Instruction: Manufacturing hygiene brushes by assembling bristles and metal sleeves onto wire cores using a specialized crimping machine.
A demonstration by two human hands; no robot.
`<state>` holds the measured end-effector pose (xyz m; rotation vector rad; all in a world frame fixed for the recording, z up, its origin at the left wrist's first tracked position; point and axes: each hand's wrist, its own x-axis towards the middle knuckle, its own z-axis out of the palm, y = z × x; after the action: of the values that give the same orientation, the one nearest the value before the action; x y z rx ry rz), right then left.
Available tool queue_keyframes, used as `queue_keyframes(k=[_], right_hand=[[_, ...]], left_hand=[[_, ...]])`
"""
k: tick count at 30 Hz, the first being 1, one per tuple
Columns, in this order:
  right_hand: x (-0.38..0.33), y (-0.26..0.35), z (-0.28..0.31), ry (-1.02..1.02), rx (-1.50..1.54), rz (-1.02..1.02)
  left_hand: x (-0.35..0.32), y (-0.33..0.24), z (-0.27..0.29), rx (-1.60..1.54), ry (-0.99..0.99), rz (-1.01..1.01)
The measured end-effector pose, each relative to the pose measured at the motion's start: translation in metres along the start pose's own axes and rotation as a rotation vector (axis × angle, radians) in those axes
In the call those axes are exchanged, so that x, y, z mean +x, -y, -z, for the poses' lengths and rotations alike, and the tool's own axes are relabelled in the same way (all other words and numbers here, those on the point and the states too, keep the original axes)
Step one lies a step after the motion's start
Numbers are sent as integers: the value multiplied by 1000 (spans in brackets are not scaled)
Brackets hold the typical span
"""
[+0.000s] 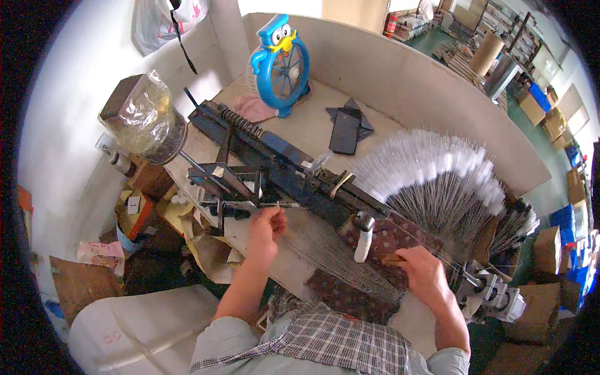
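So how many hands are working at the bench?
2. The left hand pinches thin wire at the blue machine. The right hand rests on the patterned cloth near the fanned brushes. No other hands show.

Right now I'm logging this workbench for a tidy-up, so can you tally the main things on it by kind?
Blue penguin-shaped fan: 1
Long dark metal jig: 1
Fanned bundle of thin white-tipped wires: 1
White-handled lever: 1
Pile of dark flat pieces: 1
Pink cloth: 1
Total: 6
The left hand pinches a wire at the jig; the right hand rests on the wires.
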<state>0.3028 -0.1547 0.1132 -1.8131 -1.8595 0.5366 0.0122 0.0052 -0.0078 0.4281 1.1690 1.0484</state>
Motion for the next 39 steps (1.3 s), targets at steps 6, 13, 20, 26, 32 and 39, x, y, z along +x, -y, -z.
queue_keyframes(k=[6,13,20,26,32,39], right_hand=[[3,-24,35,-337,-91,-12],[-2,-44,38,-220,224,-193],[-20,-58,37,-275,380,-163],[-24,-55,40,-291,-24,212],[26,-41,18,-466,-255,143],[41,-31,8,-286,-27,48]], left_hand=[[-87,35,-71,403,393,-149],[-107,87,-163,182,676,50],[-103,107,-175,277,759,-66],[-110,99,-177,325,711,-125],[-107,70,-164,145,457,1],[-105,65,-161,135,495,86]])
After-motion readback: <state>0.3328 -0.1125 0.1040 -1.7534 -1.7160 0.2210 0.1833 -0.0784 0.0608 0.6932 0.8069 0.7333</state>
